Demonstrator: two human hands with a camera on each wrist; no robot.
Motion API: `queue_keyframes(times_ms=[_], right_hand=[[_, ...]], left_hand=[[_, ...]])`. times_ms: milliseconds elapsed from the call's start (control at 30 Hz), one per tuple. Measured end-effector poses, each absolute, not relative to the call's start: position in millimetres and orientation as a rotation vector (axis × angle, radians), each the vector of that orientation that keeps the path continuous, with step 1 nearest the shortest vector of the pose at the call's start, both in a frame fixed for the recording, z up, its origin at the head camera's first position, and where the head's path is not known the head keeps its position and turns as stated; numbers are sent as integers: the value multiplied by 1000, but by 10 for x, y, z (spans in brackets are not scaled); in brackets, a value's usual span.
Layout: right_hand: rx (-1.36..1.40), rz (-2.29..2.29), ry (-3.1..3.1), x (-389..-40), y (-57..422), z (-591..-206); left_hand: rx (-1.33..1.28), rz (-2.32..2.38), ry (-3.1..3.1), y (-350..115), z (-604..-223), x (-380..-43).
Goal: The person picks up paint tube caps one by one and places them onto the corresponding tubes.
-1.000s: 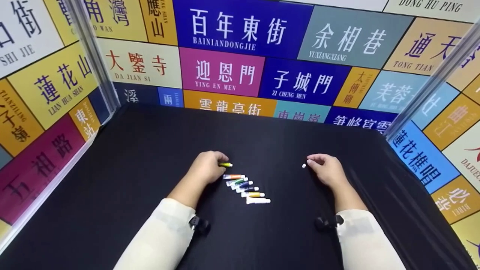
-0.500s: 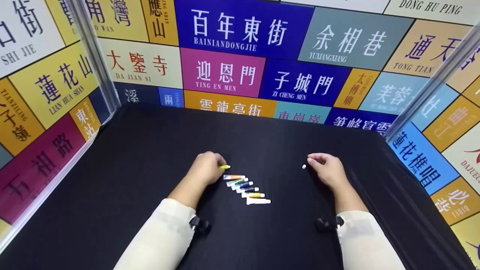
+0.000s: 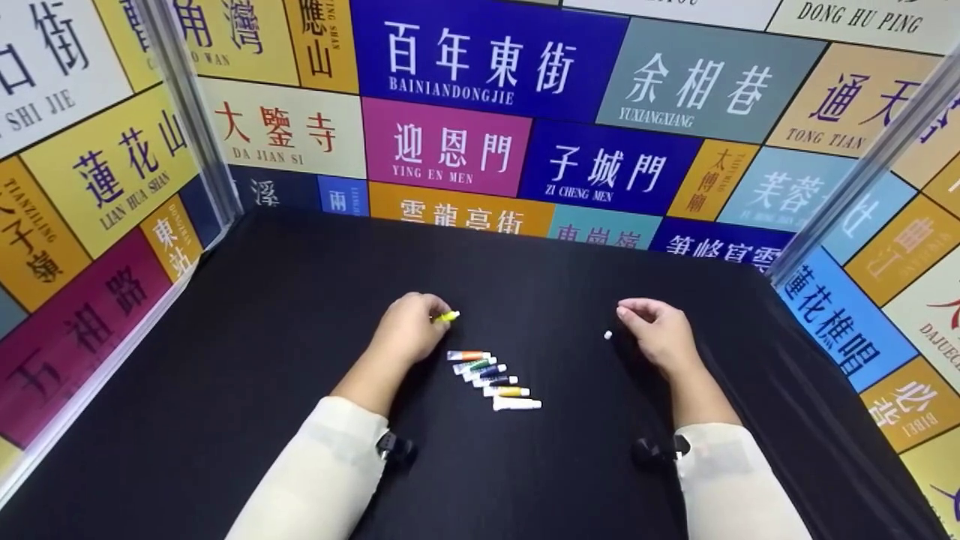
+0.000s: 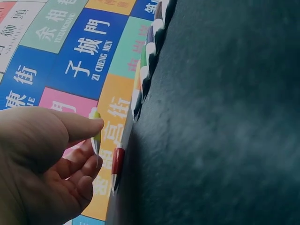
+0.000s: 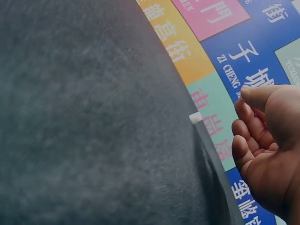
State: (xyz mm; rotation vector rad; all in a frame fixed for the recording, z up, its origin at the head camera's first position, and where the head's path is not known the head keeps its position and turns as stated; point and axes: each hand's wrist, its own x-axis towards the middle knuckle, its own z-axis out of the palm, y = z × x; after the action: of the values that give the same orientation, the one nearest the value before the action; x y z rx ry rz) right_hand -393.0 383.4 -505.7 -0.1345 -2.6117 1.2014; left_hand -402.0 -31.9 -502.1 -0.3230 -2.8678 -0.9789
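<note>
My left hand (image 3: 409,326) pinches a small yellow-green paint tube (image 3: 447,316) between thumb and fingers, its white cap pointing outward. In the left wrist view, a red paint tube (image 4: 117,161) lies on the cloth beyond that hand; the hand blocks it in the head view. Near the table's middle lies a slanted row of paint tubes: orange (image 3: 469,355), green, blue, black, yellow and white (image 3: 517,403). My right hand (image 3: 660,334) hovers over the cloth, fingers loosely curled, nothing visible in them. Just left of it sits a small white block-like piece (image 3: 608,335).
A black cloth (image 3: 570,472) covers the table, wrinkled along its right side. Colourful panels with Chinese lettering (image 3: 487,49) stand behind and on both sides, joined at clear corner posts (image 3: 199,127).
My left hand dips slightly toward me, then rises forward with the yellow-green paint tube. My right hand shifts a little up and away from the small white piece, which stays in place.
</note>
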Motion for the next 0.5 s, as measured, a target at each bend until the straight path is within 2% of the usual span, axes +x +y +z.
queue_keyframes(times_ms=[500], right_hand=[[-170, 1311, -2550, -3835, 3723, -4779]], left_hand=[[-271, -1037, -2836, -362, -4970, -4001]])
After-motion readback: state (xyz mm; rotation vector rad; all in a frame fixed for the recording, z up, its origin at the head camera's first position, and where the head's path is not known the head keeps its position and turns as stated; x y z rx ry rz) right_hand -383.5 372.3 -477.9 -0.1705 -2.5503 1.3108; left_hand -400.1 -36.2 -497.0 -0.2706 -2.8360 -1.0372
